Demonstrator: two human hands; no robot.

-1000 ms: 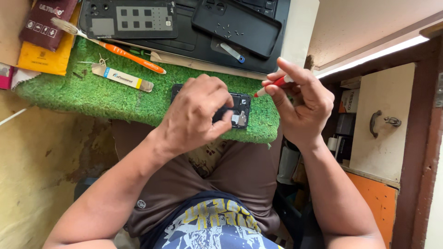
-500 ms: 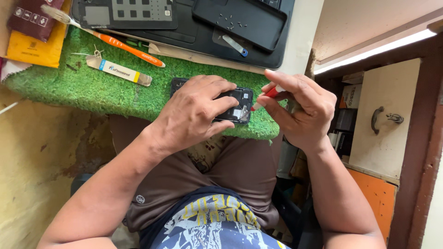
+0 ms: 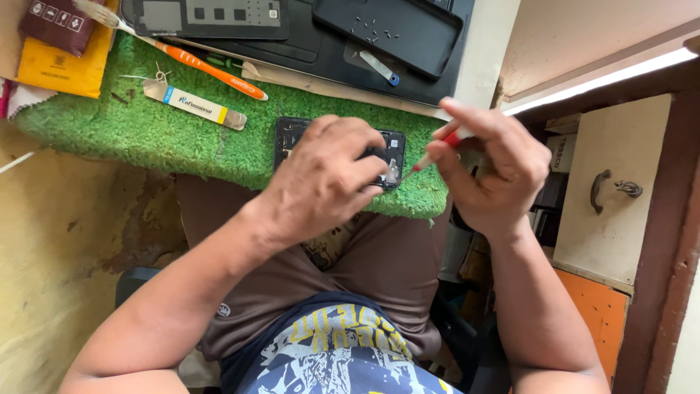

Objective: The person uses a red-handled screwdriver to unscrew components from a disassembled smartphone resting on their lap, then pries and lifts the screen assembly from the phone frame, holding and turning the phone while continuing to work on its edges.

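Opened black smartphone with its back cover off [image 3: 390,157] lies flat on the green artificial-turf mat [image 3: 146,138] near the front edge of the bench, above the person's lap. The left hand [image 3: 328,179] covers most of it, fingers curled and pressed down on the body to pin it in place. The right hand [image 3: 496,164] holds a slim red-handled precision screwdriver [image 3: 437,149], fingers pinched together around the handle, and the thin metal tip reaches the exposed right end of the phone, seemingly touching it, though the exact contact point is too small to make out.

To do this well, I judge that the driver should stand as square to the screw as the grip allows, with light downward pressure and small twists from the fingertips, while the holding hand keeps the phone from sliding on the soft turf. A slip could score the board or strip the screw head.

Largest of the holders is the black laptop [image 3: 306,51] at the back of the bench, which carries a dark flat phone panel [image 3: 211,16] and a black phone back cover lying hollow side up [image 3: 390,33]. That cover serves as a tray: a scatter of tiny dark screws [image 3: 375,31] sits inside it, loose and close together. On the mat further left rest an orange-handled brush [image 3: 208,67] and a flat metal opening tool with a white label [image 3: 193,104], both well apart from the hands.
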